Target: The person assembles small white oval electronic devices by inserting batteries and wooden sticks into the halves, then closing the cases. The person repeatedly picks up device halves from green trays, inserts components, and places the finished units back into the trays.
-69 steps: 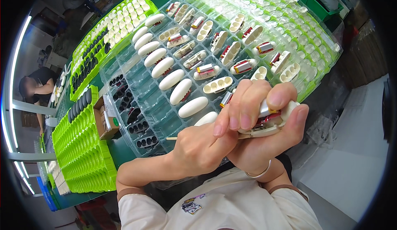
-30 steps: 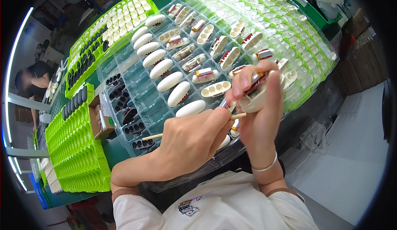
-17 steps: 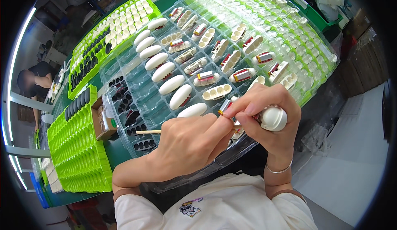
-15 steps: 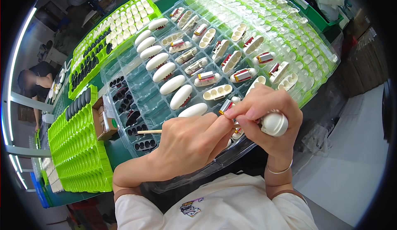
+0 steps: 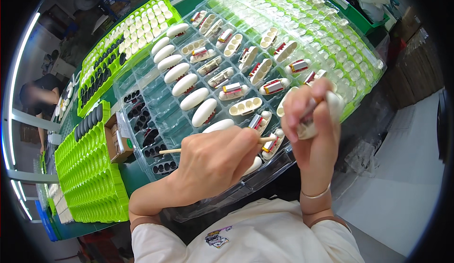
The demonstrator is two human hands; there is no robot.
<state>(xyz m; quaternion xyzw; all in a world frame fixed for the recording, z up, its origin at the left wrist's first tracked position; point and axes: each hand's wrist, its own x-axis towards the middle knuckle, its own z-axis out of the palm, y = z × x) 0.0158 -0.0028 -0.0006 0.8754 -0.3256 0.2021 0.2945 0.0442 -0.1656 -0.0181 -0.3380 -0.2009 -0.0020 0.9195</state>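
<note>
My left hand [image 5: 213,161] is closed around a thin wooden stick [image 5: 170,151]. The stick's tip reaches a small cream casing [image 5: 273,145] with a silver-and-red block in it, at the near edge of a transparent compartment tray [image 5: 172,127]. A similar casing [image 5: 259,123] lies just beyond the left fingers. Raised over the tray's right side, my right hand [image 5: 309,130] is closed on a white round-ended object [image 5: 336,106], blurred by motion; its kind does not show. Smooth white oval shells [image 5: 194,99] and more cream casings [image 5: 245,106] fill several rows of compartments.
Black pieces [image 5: 138,107] occupy the tray's left columns. Green trays [image 5: 90,168] stand at the left, some with white and black ovals. Transparent parts sit in green trays [image 5: 352,50] at the far right. A small cardboard box [image 5: 115,142] is beside the tray. Another person [image 5: 40,95] is at the far left.
My right hand has lifted away from the left fingers, up and to the right, with the white object. The left hand stays near the same place, and the stick's tip now shows.
</note>
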